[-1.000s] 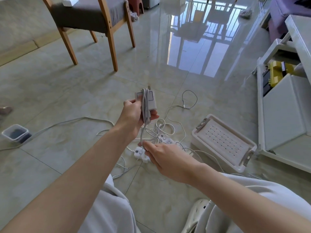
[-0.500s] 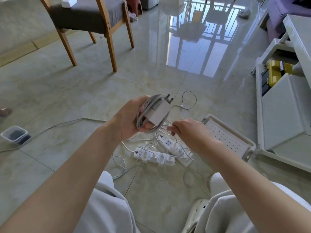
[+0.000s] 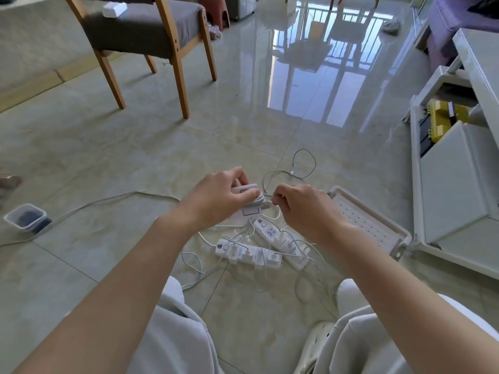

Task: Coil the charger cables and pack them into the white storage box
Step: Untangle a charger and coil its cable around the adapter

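Note:
My left hand [image 3: 216, 198] grips a white charger block [image 3: 249, 210] with its grey cable wound around it, held low over the floor. My right hand [image 3: 302, 209] pinches the loose end of that cable [image 3: 267, 196] right beside the block. Below them lie two white power strips [image 3: 248, 253] with several chargers plugged in, amid tangled white cables [image 3: 305, 163]. The white storage box [image 3: 378, 225] with a perforated top lies on the floor to the right, partly hidden by my right wrist.
A wooden chair [image 3: 151, 33] with a grey seat stands at the back left. A small clear tub [image 3: 25, 218] sits at the left, beside a long cable [image 3: 108, 202]. A white cabinet [image 3: 453, 190] with a yellow case [image 3: 445, 120] is at the right. My knees fill the bottom.
My left hand has lowered and turned the wrapped charger downward. My right hand rose from the power strips to the cable end beside the block.

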